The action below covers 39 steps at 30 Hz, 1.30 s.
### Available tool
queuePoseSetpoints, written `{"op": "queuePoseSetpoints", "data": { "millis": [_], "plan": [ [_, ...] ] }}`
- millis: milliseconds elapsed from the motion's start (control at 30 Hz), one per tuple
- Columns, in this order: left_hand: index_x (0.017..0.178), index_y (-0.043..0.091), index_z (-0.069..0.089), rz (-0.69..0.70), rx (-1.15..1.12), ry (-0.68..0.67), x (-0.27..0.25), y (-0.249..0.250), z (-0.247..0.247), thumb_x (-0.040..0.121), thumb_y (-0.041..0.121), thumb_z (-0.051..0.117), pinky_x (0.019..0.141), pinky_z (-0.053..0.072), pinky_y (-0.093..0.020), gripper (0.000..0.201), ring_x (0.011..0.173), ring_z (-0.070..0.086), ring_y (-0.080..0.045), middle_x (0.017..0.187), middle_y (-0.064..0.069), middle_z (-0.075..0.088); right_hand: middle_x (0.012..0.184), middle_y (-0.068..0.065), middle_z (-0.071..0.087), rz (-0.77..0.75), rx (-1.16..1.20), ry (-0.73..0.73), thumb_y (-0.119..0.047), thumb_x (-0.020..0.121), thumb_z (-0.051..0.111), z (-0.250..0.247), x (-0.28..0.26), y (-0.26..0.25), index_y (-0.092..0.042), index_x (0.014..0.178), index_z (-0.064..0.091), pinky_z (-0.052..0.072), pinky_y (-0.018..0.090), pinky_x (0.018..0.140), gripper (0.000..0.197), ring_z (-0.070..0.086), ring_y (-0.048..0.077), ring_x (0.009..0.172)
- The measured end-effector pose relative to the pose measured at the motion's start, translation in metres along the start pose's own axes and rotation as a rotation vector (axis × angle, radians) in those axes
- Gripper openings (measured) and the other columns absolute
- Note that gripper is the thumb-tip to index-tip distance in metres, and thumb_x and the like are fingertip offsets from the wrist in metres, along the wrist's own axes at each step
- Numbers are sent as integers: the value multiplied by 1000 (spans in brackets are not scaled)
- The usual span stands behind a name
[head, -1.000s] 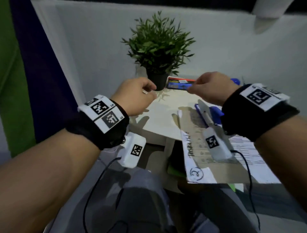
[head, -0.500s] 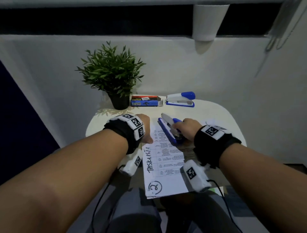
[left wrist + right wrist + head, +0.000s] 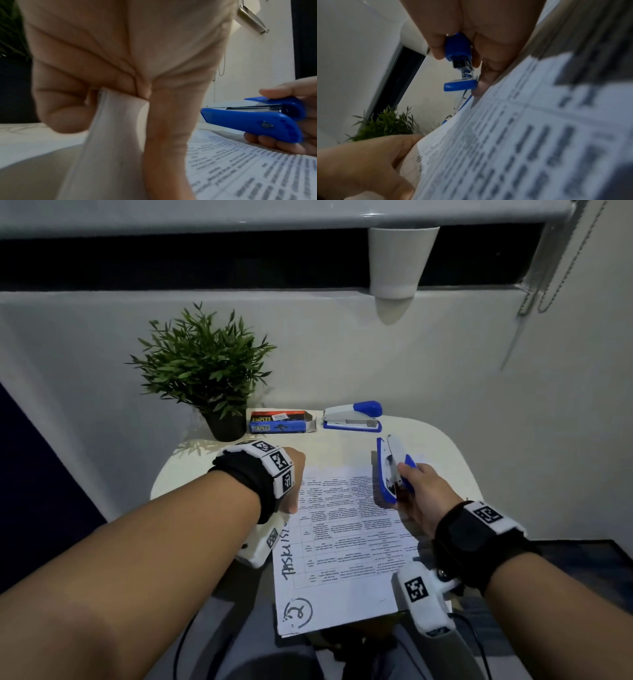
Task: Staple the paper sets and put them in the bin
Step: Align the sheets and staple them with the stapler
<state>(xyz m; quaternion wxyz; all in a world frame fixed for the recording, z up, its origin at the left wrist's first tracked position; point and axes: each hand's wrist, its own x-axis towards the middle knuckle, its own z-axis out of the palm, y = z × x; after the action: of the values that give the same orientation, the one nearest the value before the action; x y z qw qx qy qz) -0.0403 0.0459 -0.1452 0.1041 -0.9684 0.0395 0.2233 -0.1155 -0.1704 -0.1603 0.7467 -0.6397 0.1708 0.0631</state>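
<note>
**Stapler raised, paper corner pinched, staple not yet driven**

The right hand (image 3: 419, 501) grasps the blue stapler (image 3: 390, 474), lifted clear of the paper set (image 3: 342, 535) on the table (image 3: 445, 453). Its long axis runs near to far, nose pointing far. The left hand (image 3: 294, 474) pinches the set's far-left corner, left of the stapler. In the inspector's judgement, the stapler must travel left to that corner. No bin is visible.

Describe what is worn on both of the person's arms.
Both forearms are bare, no sleeves. Each wrist has a wide black band topped by white blocks printed with black square code markers. A white camera pod with a marker hangs under each wrist, trailing thin black cable.
</note>
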Motion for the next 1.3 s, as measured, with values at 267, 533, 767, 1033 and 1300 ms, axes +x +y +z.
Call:
{"op": "queuePoseSetpoints", "data": {
  "millis": [267, 533, 767, 1033, 1300],
  "plan": [
    [106, 16, 67, 47, 50, -95, -20, 15, -14, 55, 36, 85, 85, 52, -41, 58, 74, 60, -17, 63, 8, 62, 107, 21, 64, 62, 333, -60, -39, 102, 34, -11, 6, 4, 0, 119, 52, 51, 48, 91, 46, 64, 31, 86],
    [102, 23, 50, 165, -33, 67, -40, 19, -2, 79, 22, 72, 59, 37, -24, 32, 80, 50, -21, 92, -4, 54, 102, 21, 62, 104, 476, -82, -23, 102, 38, -14, 7, 4, -2, 114, 51, 60, 44, 66, 27, 63, 31, 79],
    [105, 22, 61, 9, -834, 336, -47, -16, 26, 74, 20, 78, 81, 43, -24, 36, 103, 55, -16, 107, 3, 57, 97, 19, 66, 180, 474, -104, -14, 95, 45, -29, 6, 2, -4, 110, 51, 58, 36, 57, 19, 66, 29, 72],
    [90, 23, 65, 111, -1074, 292, -43, -19, 46, 83, 12, 68, 79, 42, -22, 13, 90, 58, -16, 95, 1, 65, 109, 16, 69, 169, 473, -172, -28, 77, 64, -41, 13, -6, -3, 124, 56, 59, 40, 64, 53, 71, 26, 87],
    [73, 35, 64, 204, -1148, 302, -43, -24, 57, 84, 10, 67, 81, 48, -32, 28, 81, 57, -19, 84, 2, 64, 92, 16, 54, 60, 264, -94, -12, 60, 63, -43, 22, -34, -11, 103, 50, 54, 45, 59, 45, 60, 34, 77]
  ]
}}
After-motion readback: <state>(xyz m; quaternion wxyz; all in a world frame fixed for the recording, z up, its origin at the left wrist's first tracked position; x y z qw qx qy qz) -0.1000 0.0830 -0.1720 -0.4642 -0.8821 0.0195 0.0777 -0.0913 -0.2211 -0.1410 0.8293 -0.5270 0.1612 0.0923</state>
